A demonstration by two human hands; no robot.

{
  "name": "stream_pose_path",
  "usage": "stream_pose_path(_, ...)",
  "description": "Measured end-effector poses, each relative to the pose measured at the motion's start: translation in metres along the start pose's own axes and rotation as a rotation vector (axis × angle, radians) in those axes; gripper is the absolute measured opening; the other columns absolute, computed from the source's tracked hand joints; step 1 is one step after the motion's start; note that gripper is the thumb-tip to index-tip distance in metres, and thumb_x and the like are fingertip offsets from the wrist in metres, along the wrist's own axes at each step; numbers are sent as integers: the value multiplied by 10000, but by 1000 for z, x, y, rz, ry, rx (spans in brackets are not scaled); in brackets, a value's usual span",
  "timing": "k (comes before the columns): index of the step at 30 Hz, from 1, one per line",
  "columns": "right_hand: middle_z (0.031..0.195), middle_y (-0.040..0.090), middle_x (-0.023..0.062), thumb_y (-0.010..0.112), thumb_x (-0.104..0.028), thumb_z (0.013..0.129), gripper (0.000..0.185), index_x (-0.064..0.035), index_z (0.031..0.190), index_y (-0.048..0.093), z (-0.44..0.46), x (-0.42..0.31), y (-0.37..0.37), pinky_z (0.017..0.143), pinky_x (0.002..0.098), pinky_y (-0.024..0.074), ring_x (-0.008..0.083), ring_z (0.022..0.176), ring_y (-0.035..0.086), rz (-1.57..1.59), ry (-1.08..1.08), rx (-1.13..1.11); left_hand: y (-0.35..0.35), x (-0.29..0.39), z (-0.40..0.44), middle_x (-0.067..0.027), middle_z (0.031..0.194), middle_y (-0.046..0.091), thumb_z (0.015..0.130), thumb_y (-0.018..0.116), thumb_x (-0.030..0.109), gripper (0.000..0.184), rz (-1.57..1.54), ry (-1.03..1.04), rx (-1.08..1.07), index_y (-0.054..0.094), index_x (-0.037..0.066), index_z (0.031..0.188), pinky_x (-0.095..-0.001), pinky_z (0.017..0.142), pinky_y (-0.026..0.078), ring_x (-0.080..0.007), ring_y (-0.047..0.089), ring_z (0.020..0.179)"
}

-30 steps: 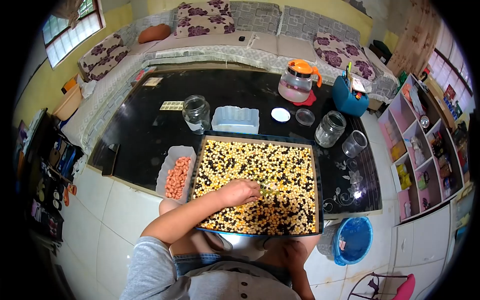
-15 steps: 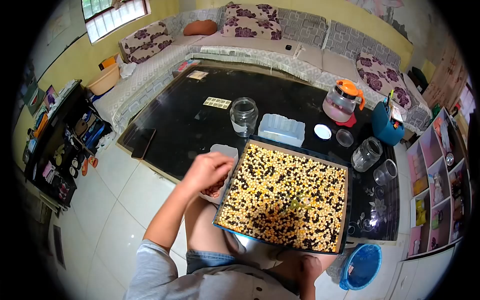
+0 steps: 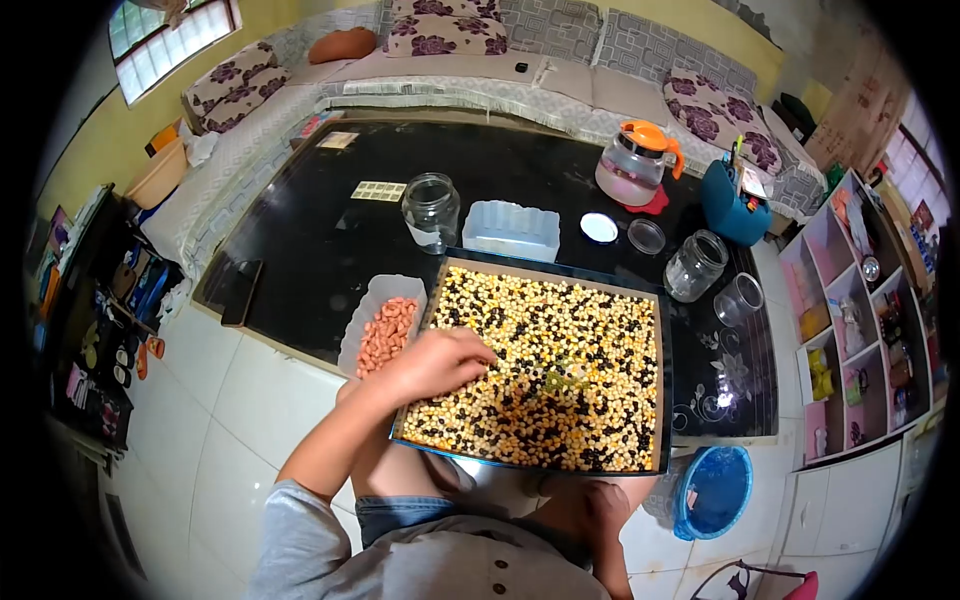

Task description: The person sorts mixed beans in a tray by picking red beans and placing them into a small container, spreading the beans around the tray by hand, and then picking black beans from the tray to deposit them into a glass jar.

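Observation:
A shallow box [image 3: 661, 400] of mixed yellow, white and black kernels lies across my knees and the table edge. Over its left part is my left hand [image 3: 445, 363], its bent fingers drawn together at the kernels; their tips are hidden, and I cannot make out what they hold. Just left of the box, a translucent plastic container [image 3: 404, 290] holds pinkish-brown peanuts [image 3: 387, 335]. Below the box's front edge, my right hand [image 3: 606, 508] rests curled by my thigh, its palm hidden. A small greenish patch [image 3: 563, 372] shows among the kernels.
On the black table [image 3: 290, 240] stand a glass jar [image 3: 431, 210], a clear plastic tub [image 3: 512, 232], an orange-lidded pitcher [image 3: 634, 165], another jar [image 3: 695, 267] and a clear cup [image 3: 739, 300]. A phone [image 3: 243, 292] lies at the left edge. A blue-lined bin [image 3: 714, 490] stands on the floor.
My left hand has moved right, from above the peanut container to the kernels in the box, uncovering the peanuts. The whole view has shifted; my right hand stays by my thigh.

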State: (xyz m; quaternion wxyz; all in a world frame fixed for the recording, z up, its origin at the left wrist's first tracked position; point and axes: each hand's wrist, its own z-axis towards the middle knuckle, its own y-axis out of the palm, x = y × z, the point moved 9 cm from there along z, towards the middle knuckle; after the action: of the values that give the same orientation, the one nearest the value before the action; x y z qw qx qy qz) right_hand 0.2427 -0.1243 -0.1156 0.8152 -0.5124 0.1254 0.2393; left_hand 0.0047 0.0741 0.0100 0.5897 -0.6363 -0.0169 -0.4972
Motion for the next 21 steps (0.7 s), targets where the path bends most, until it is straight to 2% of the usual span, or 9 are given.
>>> stream_pose_path(4,832,617,86,623,-55,627,159,-71,784,603,-2,2,-1,670,381,460,289,754,576,28,39,-11,77,6,22,-114,907,627,742,650,99,195,86,133,-234,647,36,927,-351,743,504,-272,620,828)
stream_pose_path(11,843,620,90,651,-97,636,137,-85,769,620,-5,9,3,682,387,467,292,763,580,7,76,-53,100,-4,23,-100,906,646,765,638,100,154,144,149,-301,656,36,904,-345,729,513,-266,634,775)
stream_pose_path(15,846,623,89,663,-129,630,138,-92,760,633,-3,6,1,686,389,469,289,763,583,-21,79,-22,73,-1,17,-98,922,660,775,626,100,159,161,114,-237,657,41,920,-338,735,515,-256,641,782)
stream_pose_path(18,845,626,88,657,-128,625,140,-90,757,630,-2,4,1,689,391,468,287,761,585,-12,74,-4,19,-2,7,-92,945,654,779,618,100,169,124,71,-41,662,62,938,-335,755,506,-253,633,834)
stream_pose_path(20,842,626,88,654,-119,624,135,-88,753,627,-1,2,-2,688,389,467,288,759,585,-10,81,-21,-1,-3,1,-89,953,652,770,625,95,180,129,29,-6,658,61,944,-329,772,501,-248,630,856)
stream_pose_path(21,840,627,88,651,-109,622,132,-85,749,624,3,1,1,688,387,467,288,757,585,-4,77,-37,-37,-12,-11,-89,928,655,759,630,78,175,212,-28,108,660,62,931,-324,775,500,-250,634,834)
